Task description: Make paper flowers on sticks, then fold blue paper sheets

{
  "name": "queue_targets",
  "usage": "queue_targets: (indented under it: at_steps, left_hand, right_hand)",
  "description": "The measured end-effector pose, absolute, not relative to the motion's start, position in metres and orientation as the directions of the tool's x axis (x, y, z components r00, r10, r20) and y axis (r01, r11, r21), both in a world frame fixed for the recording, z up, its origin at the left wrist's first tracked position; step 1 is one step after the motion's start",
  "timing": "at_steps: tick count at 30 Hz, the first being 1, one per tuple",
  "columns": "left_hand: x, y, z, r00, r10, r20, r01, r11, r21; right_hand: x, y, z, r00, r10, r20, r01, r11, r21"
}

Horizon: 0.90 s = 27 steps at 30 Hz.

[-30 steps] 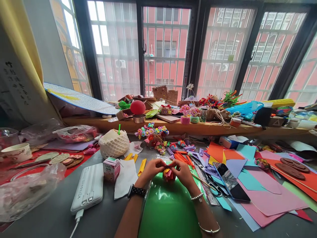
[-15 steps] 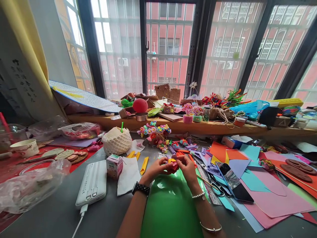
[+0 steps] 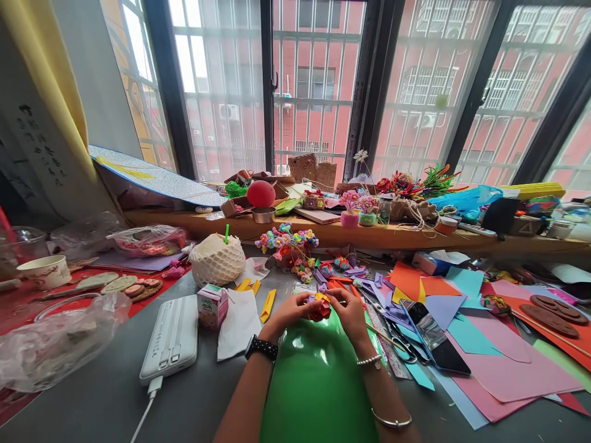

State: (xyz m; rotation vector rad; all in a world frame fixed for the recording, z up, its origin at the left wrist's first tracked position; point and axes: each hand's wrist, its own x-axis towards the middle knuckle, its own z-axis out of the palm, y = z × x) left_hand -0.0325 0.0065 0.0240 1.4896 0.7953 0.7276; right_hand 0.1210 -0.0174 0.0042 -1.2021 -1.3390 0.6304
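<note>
Between my two hands is a small folded-paper piece (image 3: pixel 319 307) in red, yellow and a little purple. My left hand (image 3: pixel 295 311) grips it from the left, fingers curled round its side. From the right, my right hand (image 3: pixel 346 309) pinches its upper edge, with the fingertips partly hidden. Both hands are held over a shiny green mat (image 3: pixel 321 381). Folded yellow paper strips (image 3: pixel 268 306) lie to the left, and purple strips (image 3: pixel 357 272) lie beyond my right hand. Scissors (image 3: pixel 406 351) rest to the right, beside a thin wooden stick (image 3: pixel 383 336).
A white power bank (image 3: pixel 170 338), a drink carton (image 3: pixel 212 306) and a net-wrapped coconut (image 3: pixel 218 259) stand at left. A phone (image 3: pixel 436 338) lies on the right near coloured paper sheets (image 3: pixel 512 369). Crafts crowd the windowsill (image 3: pixel 323 233) behind.
The paper piece has turned in my fingers, showing more of its red side and some purple. Both hands stay in nearly the same place.
</note>
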Motion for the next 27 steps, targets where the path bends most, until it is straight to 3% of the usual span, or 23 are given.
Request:
queue_targets:
  at_steps: [4, 11, 20, 27]
  left_hand:
    - [-0.032, 0.007, 0.021, 0.596, 0.803, -0.008, 0.016, -0.003, 1.0]
    - [-0.033, 0.009, 0.019, 0.603, 0.798, -0.02, 0.004, 0.022, 1.0]
    - [-0.029, 0.007, 0.02, 0.558, 0.828, -0.054, 0.081, 0.01, 0.997]
    - [-0.025, 0.009, 0.013, 0.517, 0.853, -0.077, -0.006, 0.093, 0.996]
  right_hand:
    - [0.12, -0.017, 0.004, 0.25, 0.89, 0.382, 0.237, 0.326, -0.915]
    - [0.124, -0.01, -0.003, 0.171, 0.946, 0.277, 0.007, 0.28, -0.96]
    - [0.119, -0.015, -0.001, 0.196, 0.903, 0.383, 0.287, 0.321, -0.903]
    - [0.111, -0.016, -0.001, 0.138, 0.885, 0.446, 0.323, 0.385, -0.865]
